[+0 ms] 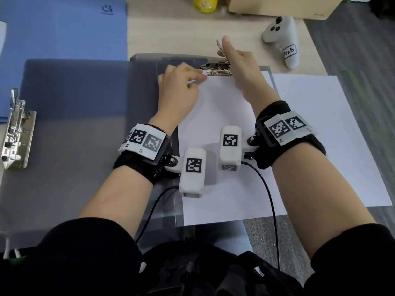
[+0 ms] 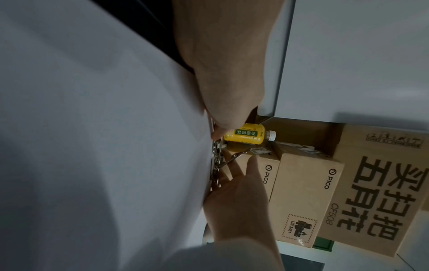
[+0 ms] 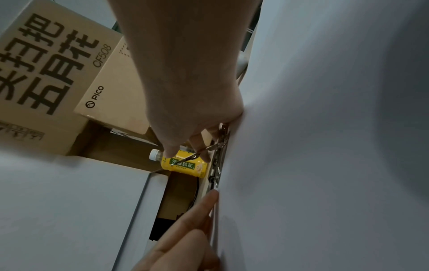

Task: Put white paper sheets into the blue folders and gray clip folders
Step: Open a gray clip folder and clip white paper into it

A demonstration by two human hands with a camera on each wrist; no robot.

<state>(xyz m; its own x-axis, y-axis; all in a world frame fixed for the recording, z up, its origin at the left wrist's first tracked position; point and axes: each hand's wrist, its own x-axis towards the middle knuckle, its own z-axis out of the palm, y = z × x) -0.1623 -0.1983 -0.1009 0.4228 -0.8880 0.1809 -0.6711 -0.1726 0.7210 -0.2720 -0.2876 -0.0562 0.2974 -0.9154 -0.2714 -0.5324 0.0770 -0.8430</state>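
On the wooden bench (image 1: 171, 35), backed by cardboard boxes (image 2: 306, 194), the open gray clip folder (image 1: 85, 116) holds a paper sheet (image 1: 222, 116) whose top edge the left hand (image 1: 178, 88) pinches under the clip (image 1: 218, 70), its lever (image 1: 220, 48) gripped by the right hand (image 1: 243, 67).

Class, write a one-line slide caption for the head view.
Right hand holds the metal clip lever raised while the left hand slides a white paper sheet under it.
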